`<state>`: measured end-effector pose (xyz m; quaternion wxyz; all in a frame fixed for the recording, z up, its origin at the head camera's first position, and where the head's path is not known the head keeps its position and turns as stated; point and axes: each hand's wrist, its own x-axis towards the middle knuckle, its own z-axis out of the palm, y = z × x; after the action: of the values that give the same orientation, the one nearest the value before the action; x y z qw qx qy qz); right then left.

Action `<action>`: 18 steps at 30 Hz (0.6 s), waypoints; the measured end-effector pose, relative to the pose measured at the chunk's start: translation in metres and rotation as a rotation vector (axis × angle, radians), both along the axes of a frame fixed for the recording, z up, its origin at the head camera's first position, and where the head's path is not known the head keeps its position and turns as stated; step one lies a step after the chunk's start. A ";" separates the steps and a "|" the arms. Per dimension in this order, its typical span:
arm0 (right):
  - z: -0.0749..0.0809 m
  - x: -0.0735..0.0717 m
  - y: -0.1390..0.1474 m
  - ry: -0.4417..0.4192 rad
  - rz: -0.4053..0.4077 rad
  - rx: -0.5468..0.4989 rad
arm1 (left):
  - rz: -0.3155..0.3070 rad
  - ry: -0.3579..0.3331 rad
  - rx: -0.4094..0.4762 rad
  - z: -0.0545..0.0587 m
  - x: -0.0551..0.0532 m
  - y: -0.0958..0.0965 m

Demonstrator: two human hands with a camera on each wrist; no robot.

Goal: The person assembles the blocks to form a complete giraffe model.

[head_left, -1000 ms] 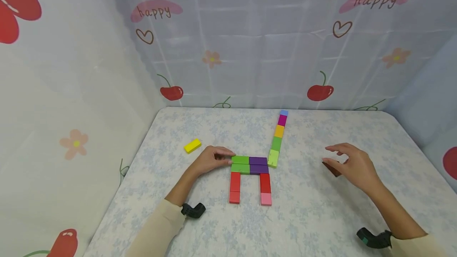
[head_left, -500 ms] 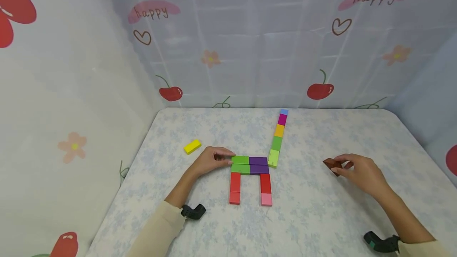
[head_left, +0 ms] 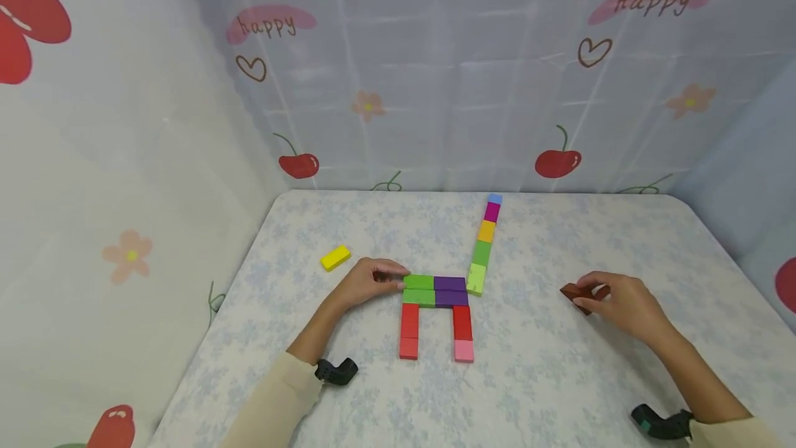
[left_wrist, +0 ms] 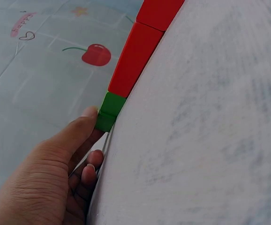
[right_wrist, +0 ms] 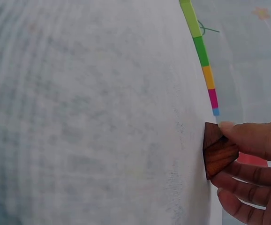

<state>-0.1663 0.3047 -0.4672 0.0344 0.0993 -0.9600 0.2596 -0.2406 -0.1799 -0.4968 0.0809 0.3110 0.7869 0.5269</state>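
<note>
My left hand (head_left: 368, 284) is at the left end of a pair of green blocks, thumb and index finger pinching the corner of the far green block (head_left: 419, 283). In the left wrist view, the thumb tip meets that block's end. Two purple blocks (head_left: 450, 298) continue the green pair to the right. At the right, my right hand (head_left: 624, 303) grips a brown wood-grained angular block (right_wrist: 220, 154) between thumb and fingers, close over the table. Part of it is hidden behind the fingers in the head view.
Red blocks (head_left: 410, 321) form one leg below the green pair; a red block and a pink block (head_left: 463, 351) form another. A slanted column of coloured blocks (head_left: 481, 253) rises at the right end. A loose yellow block (head_left: 336, 258) lies at left on the patterned table (head_left: 535, 386).
My right hand has closed its fingers and thumb around the brown block, which has turned slightly and come more into sight. The left hand stays at the green blocks.
</note>
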 end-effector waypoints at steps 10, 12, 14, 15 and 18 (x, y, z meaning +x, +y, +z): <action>-0.001 -0.003 0.002 -0.044 0.058 -0.066 | -0.001 -0.003 0.002 -0.001 -0.001 0.000; -0.001 -0.004 0.004 -0.068 0.063 -0.073 | -0.001 -0.007 -0.002 -0.003 -0.001 0.000; -0.001 -0.004 0.006 -0.086 0.060 -0.084 | -0.002 -0.008 -0.005 -0.004 -0.002 0.000; -0.001 -0.004 0.007 -0.096 0.056 -0.092 | -0.004 -0.007 -0.004 -0.003 -0.002 0.000; 0.000 -0.006 0.010 -0.088 0.045 -0.111 | -0.006 -0.003 -0.001 -0.002 -0.002 0.000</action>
<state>-0.1723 0.3146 -0.4669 -0.0081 0.1071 -0.9422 0.3174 -0.2424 -0.1802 -0.4989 0.0835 0.3126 0.7860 0.5268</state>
